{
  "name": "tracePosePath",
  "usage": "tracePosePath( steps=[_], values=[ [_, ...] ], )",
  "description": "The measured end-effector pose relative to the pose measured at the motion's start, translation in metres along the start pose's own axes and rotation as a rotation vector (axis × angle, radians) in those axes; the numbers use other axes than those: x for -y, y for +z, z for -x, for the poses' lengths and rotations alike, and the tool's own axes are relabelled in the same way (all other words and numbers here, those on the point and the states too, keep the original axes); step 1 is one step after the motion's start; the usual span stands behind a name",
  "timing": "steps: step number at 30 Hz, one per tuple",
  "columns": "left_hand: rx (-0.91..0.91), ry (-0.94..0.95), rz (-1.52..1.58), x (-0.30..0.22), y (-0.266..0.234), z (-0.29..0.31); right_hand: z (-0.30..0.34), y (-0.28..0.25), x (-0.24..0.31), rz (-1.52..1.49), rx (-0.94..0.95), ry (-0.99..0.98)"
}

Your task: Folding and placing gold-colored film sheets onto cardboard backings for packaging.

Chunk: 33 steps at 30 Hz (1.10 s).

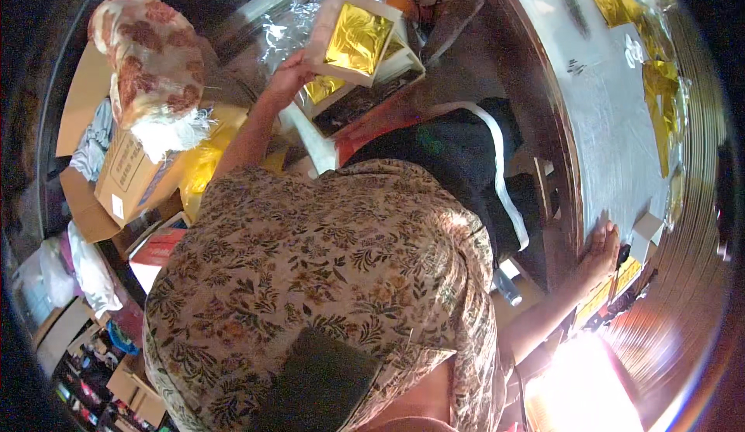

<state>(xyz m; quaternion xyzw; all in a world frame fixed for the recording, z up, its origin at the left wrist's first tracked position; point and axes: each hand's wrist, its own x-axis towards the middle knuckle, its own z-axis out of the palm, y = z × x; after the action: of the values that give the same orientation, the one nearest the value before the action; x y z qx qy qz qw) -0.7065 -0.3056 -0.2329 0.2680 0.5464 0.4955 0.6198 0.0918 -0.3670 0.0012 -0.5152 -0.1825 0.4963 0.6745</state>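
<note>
My left hand (pixel 289 77) is closed on the lower left corner of a shallow white box (pixel 378 12) lined with shiny gold foil (pixel 358 40). Just beneath it lies another open box (pixel 402 72), also with gold foil in it. Off to the right, my right hand (pixel 601 252) lies with its fingers stretched out at the near end of a grey-topped table (pixel 601 137). Its palm is turned from view, and a small black thing (pixel 624 255) shows beside the fingers. A small pale carton (pixel 646 230) stands next to them.
Crumpled clear wrap (pixel 291 29) lies behind the boxes. Gold foil pieces (pixel 660 106) line the table's far right side. To the left are an open cardboard box (pixel 128 172) and a red-and-white patterned sack (pixel 155 60). A bright light (pixel 578 385) glares at the lower right.
</note>
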Motion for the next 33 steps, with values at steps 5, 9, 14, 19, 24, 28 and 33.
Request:
tracePosePath(
  steps=[5, 9, 14, 19, 24, 28, 33],
  values=[
    [0.139, 0.030, -0.146, -0.065, 0.033, 0.028, 0.085, 0.199, -0.037, 0.984, -0.349, -0.718],
    [0.200, -0.029, -0.126, -0.075, 0.044, 0.020, 0.089, 0.225, -0.054, 1.011, -0.024, -0.750],
    [0.205, 0.036, 0.157, -0.045, 0.044, 0.015, 0.092, 0.226, -0.053, 1.108, 0.055, -0.705],
    [-0.095, -0.143, 0.130, 0.001, 0.067, 0.009, 0.106, 0.211, -0.038, 1.036, -0.084, -0.633],
    [-0.150, -0.220, 0.364, 0.096, 0.066, -0.025, 0.114, 0.180, -0.024, 1.138, -0.141, -0.623],
    [-0.174, 0.212, -0.511, 0.154, 0.078, -0.068, 0.117, 0.154, -0.033, 1.248, -0.138, -0.692],
    [-0.047, 0.300, -0.946, 0.173, 0.063, -0.130, 0.118, 0.134, -0.034, 1.000, -0.222, -0.539]
  ],
)
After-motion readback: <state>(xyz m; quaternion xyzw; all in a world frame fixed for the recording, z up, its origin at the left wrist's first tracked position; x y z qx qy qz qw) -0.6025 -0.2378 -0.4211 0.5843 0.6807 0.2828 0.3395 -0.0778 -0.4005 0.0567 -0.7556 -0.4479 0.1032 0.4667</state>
